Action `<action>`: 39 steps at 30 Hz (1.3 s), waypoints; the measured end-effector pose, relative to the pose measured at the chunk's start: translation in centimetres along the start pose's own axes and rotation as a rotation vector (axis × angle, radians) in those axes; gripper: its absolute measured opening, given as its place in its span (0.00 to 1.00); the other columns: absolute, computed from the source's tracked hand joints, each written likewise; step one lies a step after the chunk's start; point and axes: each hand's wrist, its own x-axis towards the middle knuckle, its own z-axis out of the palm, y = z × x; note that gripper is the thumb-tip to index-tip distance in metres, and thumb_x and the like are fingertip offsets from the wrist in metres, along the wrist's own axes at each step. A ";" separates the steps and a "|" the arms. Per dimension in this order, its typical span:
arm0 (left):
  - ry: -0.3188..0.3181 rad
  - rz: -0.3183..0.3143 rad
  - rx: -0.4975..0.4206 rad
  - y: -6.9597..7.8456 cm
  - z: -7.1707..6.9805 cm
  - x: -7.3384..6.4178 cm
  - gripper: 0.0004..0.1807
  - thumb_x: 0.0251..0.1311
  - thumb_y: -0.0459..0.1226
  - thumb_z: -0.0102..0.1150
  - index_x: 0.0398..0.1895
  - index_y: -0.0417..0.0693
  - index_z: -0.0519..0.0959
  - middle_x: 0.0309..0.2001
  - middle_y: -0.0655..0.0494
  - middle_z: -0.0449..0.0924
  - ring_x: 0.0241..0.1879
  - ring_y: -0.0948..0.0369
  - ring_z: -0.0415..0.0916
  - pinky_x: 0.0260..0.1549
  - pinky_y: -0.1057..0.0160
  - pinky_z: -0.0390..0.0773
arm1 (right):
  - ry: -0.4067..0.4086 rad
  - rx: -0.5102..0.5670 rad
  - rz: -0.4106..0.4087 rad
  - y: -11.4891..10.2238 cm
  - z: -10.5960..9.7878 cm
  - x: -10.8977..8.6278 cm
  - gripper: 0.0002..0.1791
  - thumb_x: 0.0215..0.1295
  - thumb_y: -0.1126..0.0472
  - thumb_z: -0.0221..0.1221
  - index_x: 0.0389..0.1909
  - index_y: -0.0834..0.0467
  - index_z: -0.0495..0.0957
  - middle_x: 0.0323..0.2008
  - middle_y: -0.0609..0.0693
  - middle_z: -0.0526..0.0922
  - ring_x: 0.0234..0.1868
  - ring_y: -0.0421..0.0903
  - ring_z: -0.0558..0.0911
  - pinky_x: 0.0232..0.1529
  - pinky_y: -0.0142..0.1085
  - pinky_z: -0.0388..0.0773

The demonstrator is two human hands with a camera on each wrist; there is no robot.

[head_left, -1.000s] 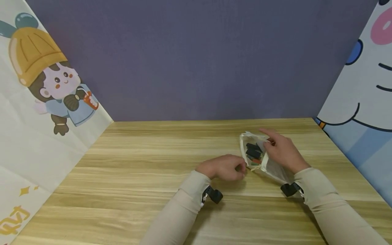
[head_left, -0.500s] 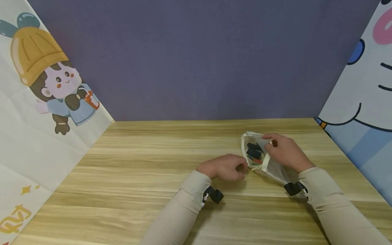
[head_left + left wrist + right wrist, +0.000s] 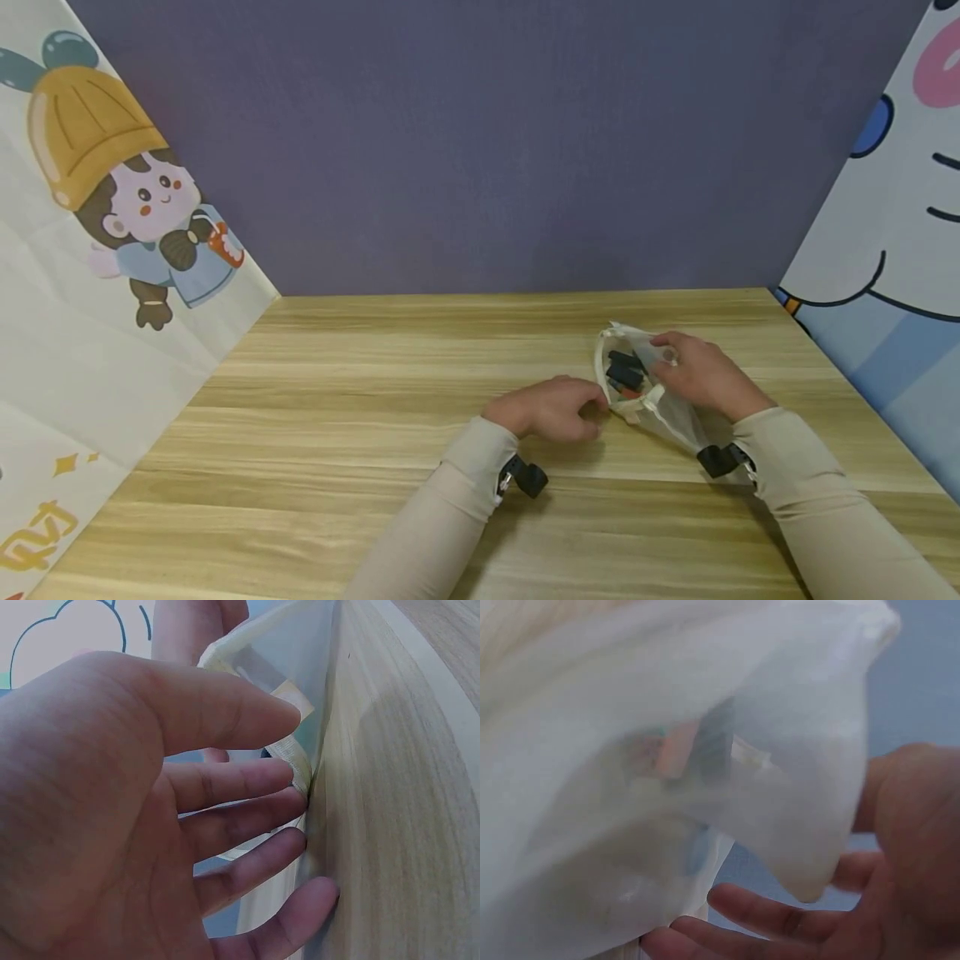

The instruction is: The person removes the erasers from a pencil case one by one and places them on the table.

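Note:
A translucent off-white mesh pouch (image 3: pixel 678 419) lies on the wooden table, right of centre, its mouth toward the left. Through the mouth show several small dark pieces (image 3: pixel 625 375) and an orange-red piece (image 3: pixel 628 392). My left hand (image 3: pixel 551 410) rests at the mouth's near-left corner. In the left wrist view its fingers (image 3: pixel 247 814) are fairly straight, tips at the rim and table, with the thumb apart. On the far right side, my right hand (image 3: pixel 701 377) pinches the mesh between thumb and index finger. In the right wrist view the fabric hides those fingertips; the other fingers (image 3: pixel 757 911) are extended.
The wooden table (image 3: pixel 337 467) runs back to a purple-grey wall (image 3: pixel 480 150). Cartoon-printed panels stand at the left (image 3: pixel 45 333) and right (image 3: pixel 892 250). Each wrist carries a small black camera.
My right hand's raised index finger has come down onto the mesh, and the hand has shifted slightly right. The pouch's mouth has narrowed, covering part of its contents. My left hand has barely moved.

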 end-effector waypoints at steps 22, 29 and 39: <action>0.003 -0.009 0.043 -0.1 0.1 0.2 0.15 0.61 0.46 0.54 0.51 0.58 0.76 0.50 0.70 0.72 0.53 0.69 0.65 0.57 0.69 0.58 | 0.006 -0.017 0.029 0.9 -0.3 0.2 0.32 0.60 0.55 0.54 0.63 0.67 0.62 0.54 0.72 0.70 0.43 0.58 0.76 0.37 0.47 0.70; 0.011 0.004 0.061 -0.3 0.2 0.2 0.15 0.61 0.46 0.53 0.50 0.58 0.76 0.51 0.69 0.71 0.54 0.68 0.65 0.56 0.70 0.58 | 0.030 -0.009 0.023 1.0 -0.1 0.3 0.35 0.58 0.57 0.54 0.65 0.68 0.59 0.59 0.70 0.66 0.37 0.54 0.74 0.35 0.45 0.67; 0.030 0.027 0.028 -0.8 0.2 0.3 0.14 0.63 0.44 0.52 0.51 0.56 0.77 0.48 0.69 0.72 0.50 0.71 0.66 0.50 0.73 0.63 | 0.040 0.055 0.027 2.4 0.5 0.5 0.34 0.59 0.58 0.52 0.65 0.67 0.60 0.47 0.68 0.76 0.20 0.48 0.69 0.26 0.41 0.66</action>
